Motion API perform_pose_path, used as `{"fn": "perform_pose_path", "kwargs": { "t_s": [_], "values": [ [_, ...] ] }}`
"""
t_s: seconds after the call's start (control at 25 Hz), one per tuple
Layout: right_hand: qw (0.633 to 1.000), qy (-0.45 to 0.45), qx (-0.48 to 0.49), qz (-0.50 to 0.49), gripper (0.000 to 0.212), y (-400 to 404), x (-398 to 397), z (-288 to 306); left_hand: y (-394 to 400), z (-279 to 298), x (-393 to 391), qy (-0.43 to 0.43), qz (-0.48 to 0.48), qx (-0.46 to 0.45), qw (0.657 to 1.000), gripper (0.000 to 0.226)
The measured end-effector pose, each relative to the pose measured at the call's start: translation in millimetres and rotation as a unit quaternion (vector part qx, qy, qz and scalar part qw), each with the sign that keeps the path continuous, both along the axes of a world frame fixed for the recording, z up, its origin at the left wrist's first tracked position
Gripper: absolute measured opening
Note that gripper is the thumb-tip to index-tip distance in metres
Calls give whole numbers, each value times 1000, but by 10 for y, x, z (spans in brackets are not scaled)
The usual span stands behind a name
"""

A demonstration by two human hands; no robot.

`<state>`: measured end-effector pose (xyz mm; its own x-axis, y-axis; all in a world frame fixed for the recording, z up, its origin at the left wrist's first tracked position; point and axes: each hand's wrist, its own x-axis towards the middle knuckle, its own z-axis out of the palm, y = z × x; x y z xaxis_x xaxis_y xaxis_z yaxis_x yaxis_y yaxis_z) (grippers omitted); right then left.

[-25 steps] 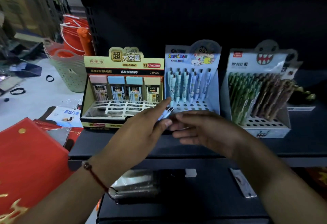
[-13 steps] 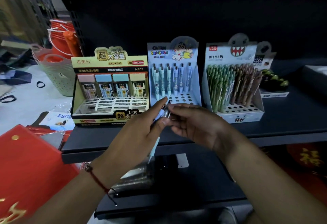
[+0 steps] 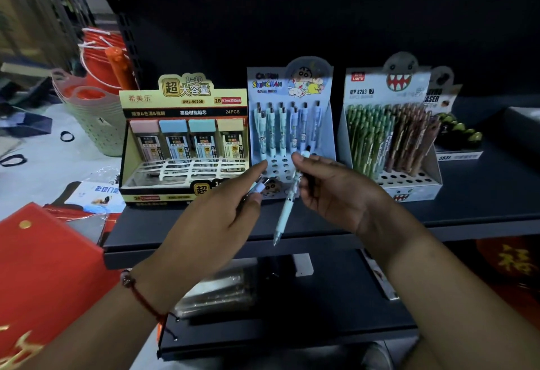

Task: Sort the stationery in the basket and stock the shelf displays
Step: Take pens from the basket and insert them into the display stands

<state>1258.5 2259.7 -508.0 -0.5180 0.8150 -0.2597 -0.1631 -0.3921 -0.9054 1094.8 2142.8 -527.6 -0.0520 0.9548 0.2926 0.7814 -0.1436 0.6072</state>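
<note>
My right hand (image 3: 333,191) pinches one pale blue pen (image 3: 285,212) near its clip end, tip hanging down in front of the shelf edge. My left hand (image 3: 213,220) grips other pale blue pens (image 3: 258,187), of which only the top ends show past my fingers. Both hands hover just in front of the blue cartoon pen display (image 3: 292,124), which holds several matching pens at the back and has bare holes in its front rows.
A yellow lead-refill display (image 3: 187,141) stands left of the pen display, a green-and-brown pen display (image 3: 388,136) to its right. A pale perforated basket (image 3: 96,127) sits far left by red buckets. A red folder (image 3: 38,264) lies at lower left. A lower shelf (image 3: 292,320) holds plastic packets.
My right hand has drawn one pen out of the bunch in my left hand and pulled it to the right; the hands have separated.
</note>
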Motion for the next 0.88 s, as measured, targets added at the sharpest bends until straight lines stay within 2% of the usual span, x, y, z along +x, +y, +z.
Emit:
{"fn": "perform_pose_path", "kwargs": {
  "t_s": [0.16,0.36,0.44,0.6,0.88],
  "values": [
    [988,-28,138,-61,11,49,2,3,-9,6,-35,29,-1,4,1000,52],
    [935,-32,315,-161,4,149,-65,102,4,-5,-92,76,32,16,996,51],
    [908,-36,364,-204,11,216,-110,108,16,-13,-97,95,35,19,995,51],
    [877,-64,403,-253,13,331,-230,55,81,-41,-110,125,32,27,991,51],
    [873,-90,410,-249,11,496,-430,-83,192,-95,-167,137,30,27,990,51]
  ]
}}
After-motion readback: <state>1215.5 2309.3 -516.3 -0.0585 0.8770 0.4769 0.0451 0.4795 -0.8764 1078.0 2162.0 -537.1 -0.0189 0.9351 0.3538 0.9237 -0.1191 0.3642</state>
